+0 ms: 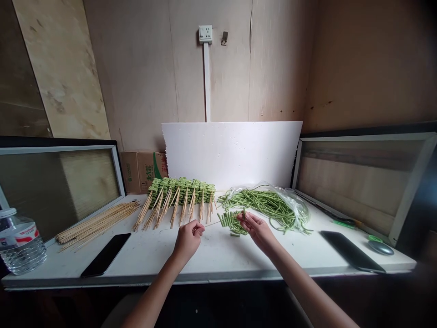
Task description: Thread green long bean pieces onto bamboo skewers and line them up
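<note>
One thin, pale wooden skewer (213, 223), gripped in the left hand (187, 237), points crosswise toward the right hand (258, 230), which pinches a short green bean stick (244, 211) just beside a cluster of cut green pieces (229, 219), perhaps partly threaded.
</note>
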A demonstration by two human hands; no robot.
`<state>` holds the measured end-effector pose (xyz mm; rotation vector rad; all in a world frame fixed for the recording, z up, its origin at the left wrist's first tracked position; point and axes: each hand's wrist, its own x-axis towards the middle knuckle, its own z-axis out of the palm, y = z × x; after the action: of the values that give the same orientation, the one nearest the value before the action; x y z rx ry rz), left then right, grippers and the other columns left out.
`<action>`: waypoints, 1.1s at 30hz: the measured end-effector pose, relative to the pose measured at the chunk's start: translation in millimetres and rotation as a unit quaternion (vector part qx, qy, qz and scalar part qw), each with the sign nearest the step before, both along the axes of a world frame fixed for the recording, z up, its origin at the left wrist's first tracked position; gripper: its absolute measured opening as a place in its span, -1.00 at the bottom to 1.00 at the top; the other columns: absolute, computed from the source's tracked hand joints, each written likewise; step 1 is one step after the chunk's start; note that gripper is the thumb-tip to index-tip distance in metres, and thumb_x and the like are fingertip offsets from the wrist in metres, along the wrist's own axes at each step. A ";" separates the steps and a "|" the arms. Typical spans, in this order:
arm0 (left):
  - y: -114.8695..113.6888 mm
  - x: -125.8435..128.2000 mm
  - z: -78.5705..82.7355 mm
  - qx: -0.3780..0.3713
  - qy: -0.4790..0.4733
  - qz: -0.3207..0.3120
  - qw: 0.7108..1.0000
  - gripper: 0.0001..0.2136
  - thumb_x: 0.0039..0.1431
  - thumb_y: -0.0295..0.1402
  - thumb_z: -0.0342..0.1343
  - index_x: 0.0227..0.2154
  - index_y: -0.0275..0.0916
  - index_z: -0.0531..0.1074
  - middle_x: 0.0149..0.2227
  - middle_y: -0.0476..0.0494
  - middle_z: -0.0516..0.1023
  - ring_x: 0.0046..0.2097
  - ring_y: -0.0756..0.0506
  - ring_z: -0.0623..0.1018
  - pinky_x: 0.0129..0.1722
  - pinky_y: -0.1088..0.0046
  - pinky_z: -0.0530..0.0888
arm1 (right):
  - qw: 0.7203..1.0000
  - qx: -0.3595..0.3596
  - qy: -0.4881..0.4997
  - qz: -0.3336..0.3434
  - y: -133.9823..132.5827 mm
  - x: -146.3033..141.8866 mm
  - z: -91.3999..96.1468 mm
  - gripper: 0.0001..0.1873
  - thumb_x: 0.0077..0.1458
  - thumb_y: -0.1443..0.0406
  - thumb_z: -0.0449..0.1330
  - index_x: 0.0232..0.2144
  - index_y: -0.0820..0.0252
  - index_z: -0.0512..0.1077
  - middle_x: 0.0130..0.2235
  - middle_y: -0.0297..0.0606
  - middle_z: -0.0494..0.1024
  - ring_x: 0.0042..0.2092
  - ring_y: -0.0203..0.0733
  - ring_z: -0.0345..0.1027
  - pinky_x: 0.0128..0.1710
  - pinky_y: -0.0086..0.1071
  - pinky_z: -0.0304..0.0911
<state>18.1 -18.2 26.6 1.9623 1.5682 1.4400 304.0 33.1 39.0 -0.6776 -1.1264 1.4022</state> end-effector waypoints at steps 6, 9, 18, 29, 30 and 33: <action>0.9 0.3 -1.8 0.003 0.003 -0.002 1.000 -0.85 0.22 -0.33 0.09 -0.44 -0.21 0.49 -0.49 -0.06 0.56 -0.44 -0.08 0.54 -0.40 0.46 0.40 | 1.000 0.002 0.003 -0.002 0.6 0.0 -0.6 -0.58 -0.10 -0.06 0.51 -0.27 0.04 0.68 -0.12 -0.19 0.71 0.07 0.11 0.53 0.14 -0.10 0.39; 1.5 -1.0 -2.4 0.003 0.010 0.003 1.000 -0.85 0.21 -0.34 0.09 -0.45 -0.20 0.49 -0.50 -0.06 0.57 -0.44 -0.08 0.54 -0.40 0.47 0.39 | 1.000 0.006 -0.003 -0.009 0.0 0.5 -0.7 -0.57 -0.09 -0.05 0.50 -0.25 0.06 0.69 -0.12 -0.17 0.71 0.09 0.12 0.52 0.15 -0.09 0.38; -3.6 -1.9 5.8 0.016 0.033 0.022 0.999 -0.85 0.18 -0.47 0.08 -0.48 -0.19 0.48 -0.46 -0.04 0.61 -0.43 -0.06 0.54 -0.39 0.48 0.37 | 0.998 0.028 -0.045 -0.043 -2.6 2.7 3.8 -0.56 -0.09 -0.07 0.49 -0.26 0.06 0.71 -0.14 -0.15 0.72 0.07 0.12 0.54 0.17 -0.08 0.37; -7.5 -0.6 11.6 0.034 0.041 0.023 0.998 -0.82 0.16 -0.53 0.07 -0.48 -0.19 0.49 -0.44 -0.04 0.64 -0.39 -0.07 0.57 -0.37 0.49 0.37 | 0.993 0.066 -0.089 -0.053 -5.3 4.2 6.6 -0.58 -0.04 -0.05 0.47 -0.23 0.08 0.71 -0.14 -0.12 0.72 0.01 0.11 0.55 0.13 -0.06 0.37; -7.5 -0.6 11.9 0.033 0.039 0.021 0.998 -0.82 0.16 -0.53 0.08 -0.48 -0.18 0.49 -0.44 -0.04 0.64 -0.39 -0.07 0.57 -0.38 0.49 0.37 | 0.993 0.064 -0.087 -0.052 -6.0 3.9 7.3 -0.58 -0.04 -0.05 0.48 -0.23 0.07 0.71 -0.14 -0.12 0.72 0.00 0.10 0.55 0.12 -0.06 0.37; -8.1 0.5 13.8 0.032 0.030 0.015 0.999 -0.83 0.18 -0.50 0.08 -0.47 -0.19 0.50 -0.45 -0.05 0.63 -0.41 -0.07 0.57 -0.38 0.49 0.38 | 0.994 0.055 -0.069 -0.057 -7.5 2.5 9.5 -0.58 -0.08 -0.04 0.50 -0.24 0.06 0.70 -0.14 -0.14 0.72 0.00 0.08 0.55 0.11 -0.08 0.38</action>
<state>18.6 -26.3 40.4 2.0448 1.6026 1.4724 306.5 25.7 48.5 -0.7572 -1.2449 1.2014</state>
